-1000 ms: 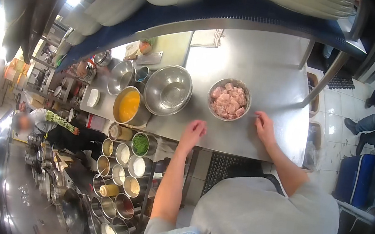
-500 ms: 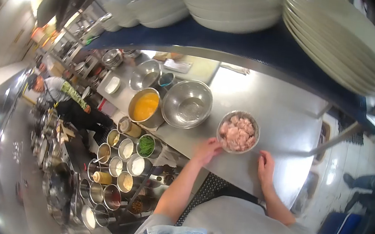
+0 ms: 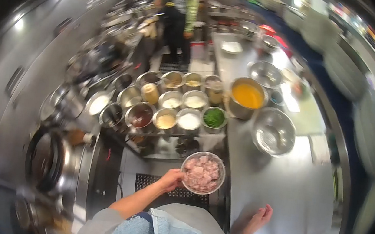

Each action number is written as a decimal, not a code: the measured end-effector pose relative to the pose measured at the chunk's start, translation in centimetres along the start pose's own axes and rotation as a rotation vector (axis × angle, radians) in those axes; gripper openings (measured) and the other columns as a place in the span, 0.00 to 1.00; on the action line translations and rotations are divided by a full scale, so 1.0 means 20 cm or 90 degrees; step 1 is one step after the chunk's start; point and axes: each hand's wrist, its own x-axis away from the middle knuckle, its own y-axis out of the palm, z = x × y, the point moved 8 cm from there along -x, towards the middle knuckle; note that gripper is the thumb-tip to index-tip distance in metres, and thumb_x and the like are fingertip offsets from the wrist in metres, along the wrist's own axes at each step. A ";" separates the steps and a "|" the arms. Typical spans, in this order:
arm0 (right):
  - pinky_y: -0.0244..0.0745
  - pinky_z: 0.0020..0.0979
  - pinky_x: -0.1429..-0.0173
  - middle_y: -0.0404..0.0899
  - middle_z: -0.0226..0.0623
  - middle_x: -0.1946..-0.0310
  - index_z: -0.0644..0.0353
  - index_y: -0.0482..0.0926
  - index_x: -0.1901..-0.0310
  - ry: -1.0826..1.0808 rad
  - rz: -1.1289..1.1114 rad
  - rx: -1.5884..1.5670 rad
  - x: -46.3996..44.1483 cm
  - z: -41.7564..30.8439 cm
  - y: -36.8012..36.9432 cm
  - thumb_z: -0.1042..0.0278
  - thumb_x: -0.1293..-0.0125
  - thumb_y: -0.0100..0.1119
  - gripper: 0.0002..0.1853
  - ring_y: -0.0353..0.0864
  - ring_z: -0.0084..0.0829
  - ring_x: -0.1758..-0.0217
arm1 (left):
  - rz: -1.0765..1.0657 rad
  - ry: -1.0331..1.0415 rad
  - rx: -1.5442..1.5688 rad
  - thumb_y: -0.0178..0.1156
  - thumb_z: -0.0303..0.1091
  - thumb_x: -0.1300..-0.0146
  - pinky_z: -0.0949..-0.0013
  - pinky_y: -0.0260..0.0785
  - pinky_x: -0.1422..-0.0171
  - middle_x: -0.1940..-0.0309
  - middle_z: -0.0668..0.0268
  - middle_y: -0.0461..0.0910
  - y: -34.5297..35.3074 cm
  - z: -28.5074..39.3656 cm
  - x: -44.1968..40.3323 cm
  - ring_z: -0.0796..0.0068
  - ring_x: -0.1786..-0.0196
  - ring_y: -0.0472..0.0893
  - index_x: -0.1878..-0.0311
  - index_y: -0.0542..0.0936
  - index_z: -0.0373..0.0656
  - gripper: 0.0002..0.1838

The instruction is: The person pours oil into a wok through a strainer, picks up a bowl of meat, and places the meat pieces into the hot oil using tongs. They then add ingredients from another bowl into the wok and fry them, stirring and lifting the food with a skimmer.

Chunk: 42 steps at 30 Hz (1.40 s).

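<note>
My left hand [image 3: 171, 180] grips the left rim of a round metal bowl [image 3: 222, 183]. Pieces of raw pale-pink meat [image 3: 202, 172] fill this bowl, which is held off the table over the gap beside the steel counter. Over the counter, to the right of the bowl, my right hand [image 3: 261, 217] is apart from everything, its fingers loosely bent and holding nothing. A blue towel [image 3: 154, 233] hangs at my front.
Metal pots of ingredients, among them chopped greens [image 3: 214, 117] and white powder [image 3: 189, 120], stand ahead. On the steel counter [image 3: 254, 181] are an empty steel bowl [image 3: 274, 133] and a pot of orange liquid [image 3: 247, 96]. A co-worker [image 3: 179, 17] stands at the far end.
My left hand has taken hold of the meat bowl and lifted it off the counter to the left. The view has turned left toward the pots and the co-worker.
</note>
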 end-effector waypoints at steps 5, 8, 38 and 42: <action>0.58 0.18 0.73 0.69 0.25 0.71 0.62 0.73 0.47 -0.046 -0.306 -0.131 -0.13 -0.37 0.83 0.72 0.28 0.48 0.12 0.61 0.13 0.75 | 0.213 0.169 0.138 0.55 0.27 0.38 0.62 0.80 0.56 0.63 0.63 0.81 -0.57 -0.03 0.50 0.71 0.63 0.83 0.58 0.77 0.36 0.08; 0.54 0.15 0.76 0.70 0.24 0.70 0.61 0.74 0.45 -0.084 -0.517 -0.241 0.04 -0.85 1.40 0.72 0.28 0.49 0.12 0.60 0.10 0.77 | 0.303 0.236 0.202 0.54 0.25 0.41 0.62 0.78 0.50 0.59 0.64 0.80 -0.75 -0.04 0.92 0.72 0.59 0.81 0.55 0.77 0.37 0.11; 0.81 0.50 0.54 0.78 0.42 0.57 0.55 0.74 0.50 0.912 -1.635 0.323 5.25 -1.23 0.38 0.55 0.32 0.51 0.16 0.80 0.46 0.59 | 1.565 0.160 0.581 0.53 0.30 0.38 0.56 0.69 0.36 0.39 0.54 0.73 0.20 -1.16 2.39 0.59 0.39 0.74 0.37 0.68 0.32 0.26; 0.74 0.38 0.70 0.78 0.37 0.66 0.57 0.74 0.56 1.002 -1.502 0.292 5.20 -1.30 0.42 0.61 0.32 0.46 0.11 0.79 0.37 0.68 | 1.337 1.025 1.028 0.57 0.26 0.42 0.58 0.75 0.47 0.49 0.54 0.79 0.14 -1.35 2.20 0.58 0.48 0.80 0.42 0.74 0.36 0.22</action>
